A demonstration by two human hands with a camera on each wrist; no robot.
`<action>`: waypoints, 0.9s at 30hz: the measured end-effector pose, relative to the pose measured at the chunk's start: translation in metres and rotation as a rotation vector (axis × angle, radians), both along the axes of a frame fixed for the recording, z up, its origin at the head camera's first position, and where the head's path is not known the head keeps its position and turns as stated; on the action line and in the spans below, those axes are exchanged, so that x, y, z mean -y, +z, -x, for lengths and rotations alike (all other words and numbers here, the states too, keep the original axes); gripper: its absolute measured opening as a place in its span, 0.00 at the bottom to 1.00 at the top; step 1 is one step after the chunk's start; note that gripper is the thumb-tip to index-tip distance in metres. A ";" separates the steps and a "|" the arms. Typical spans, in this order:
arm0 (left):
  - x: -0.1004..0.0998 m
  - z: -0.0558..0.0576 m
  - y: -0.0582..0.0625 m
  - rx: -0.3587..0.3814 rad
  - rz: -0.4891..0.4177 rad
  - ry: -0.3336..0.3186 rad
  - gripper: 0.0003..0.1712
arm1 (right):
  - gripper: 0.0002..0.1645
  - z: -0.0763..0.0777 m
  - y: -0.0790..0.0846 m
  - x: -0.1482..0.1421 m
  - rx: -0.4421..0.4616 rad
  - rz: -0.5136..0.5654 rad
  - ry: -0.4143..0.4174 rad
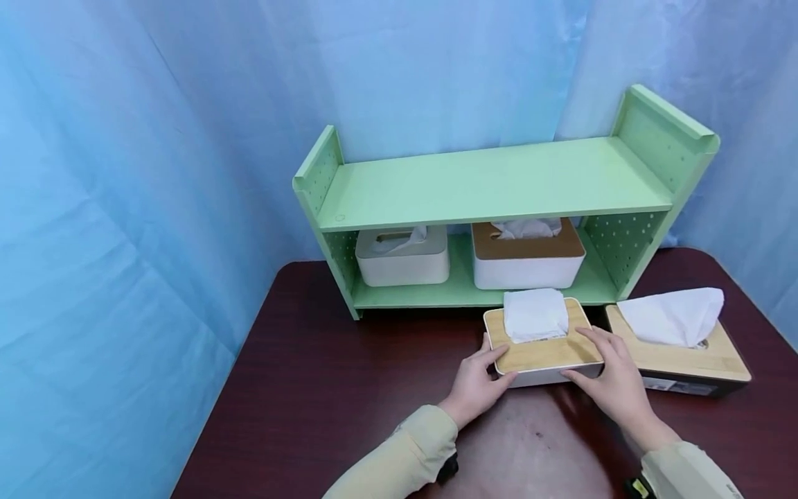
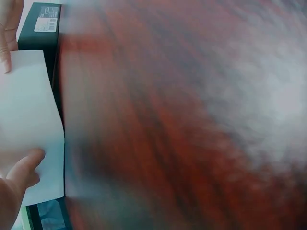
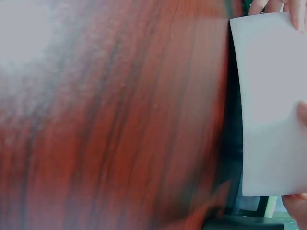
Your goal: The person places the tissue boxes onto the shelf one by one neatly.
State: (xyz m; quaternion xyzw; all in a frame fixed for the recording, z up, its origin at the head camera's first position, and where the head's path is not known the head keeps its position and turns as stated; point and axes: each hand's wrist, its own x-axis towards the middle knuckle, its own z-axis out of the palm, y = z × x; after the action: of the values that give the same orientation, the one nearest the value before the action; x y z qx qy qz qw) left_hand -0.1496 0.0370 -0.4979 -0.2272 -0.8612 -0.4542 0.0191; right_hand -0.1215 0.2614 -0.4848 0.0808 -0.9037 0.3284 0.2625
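Both hands hold a tissue box [image 1: 548, 350] with a wooden lid and white sides, a white tissue [image 1: 536, 315] sticking up from its slot. My left hand [image 1: 479, 380] grips its left end, thumb on the near side and fingers around the corner. On the right end, my right hand [image 1: 617, 374] holds the box with its thumb low on the front and a finger on the lid. The box's plain white side [image 2: 36, 105] fills the left edge of the left wrist view. Whether its underside touches the table cannot be told.
Behind it stands a green shelf [image 1: 492, 184]. Its lower level holds a grey-white tissue box [image 1: 404, 267] at left and a brown-lidded tissue box [image 1: 526, 270] at right. A larger black tissue box [image 1: 704, 360] with a wooden lid sits right of my right hand on the dark table [image 1: 299, 388].
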 end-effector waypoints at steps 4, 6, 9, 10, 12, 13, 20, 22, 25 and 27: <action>0.005 -0.002 0.006 0.004 -0.046 -0.004 0.27 | 0.48 -0.002 0.005 0.004 0.019 0.059 -0.032; 0.008 -0.002 0.012 -0.009 -0.046 -0.002 0.27 | 0.49 -0.002 0.007 0.006 0.020 0.083 -0.043; 0.013 -0.002 0.021 -0.043 -0.014 0.010 0.29 | 0.46 -0.002 0.009 0.010 0.026 0.117 -0.053; 0.015 -0.002 0.024 -0.066 0.016 0.027 0.29 | 0.44 -0.002 0.010 0.012 0.028 0.127 -0.058; 0.019 -0.003 0.028 -0.082 0.036 0.055 0.31 | 0.39 0.000 0.011 0.016 0.014 0.148 -0.064; 0.020 -0.003 0.031 -0.082 0.037 0.072 0.31 | 0.37 0.000 0.011 0.018 0.008 0.162 -0.065; 0.037 -0.007 0.043 -0.147 0.006 0.120 0.31 | 0.33 0.004 0.012 0.037 -0.069 0.273 -0.005; 0.044 -0.009 0.048 -0.186 0.015 0.123 0.31 | 0.34 0.004 0.014 0.043 -0.090 0.291 0.018; 0.055 -0.010 0.055 -0.243 0.008 0.136 0.29 | 0.34 0.004 0.018 0.053 -0.129 0.307 0.054; 0.062 -0.011 0.061 -0.274 -0.009 0.142 0.27 | 0.34 0.005 0.022 0.059 -0.150 0.313 0.070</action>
State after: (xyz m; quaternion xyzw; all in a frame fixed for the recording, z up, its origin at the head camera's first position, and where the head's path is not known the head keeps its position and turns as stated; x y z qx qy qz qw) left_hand -0.1386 -0.0246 -0.4372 -0.2254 -0.8625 -0.4202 0.1694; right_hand -0.1262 0.2022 -0.4625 0.0945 -0.8162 0.4670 0.3268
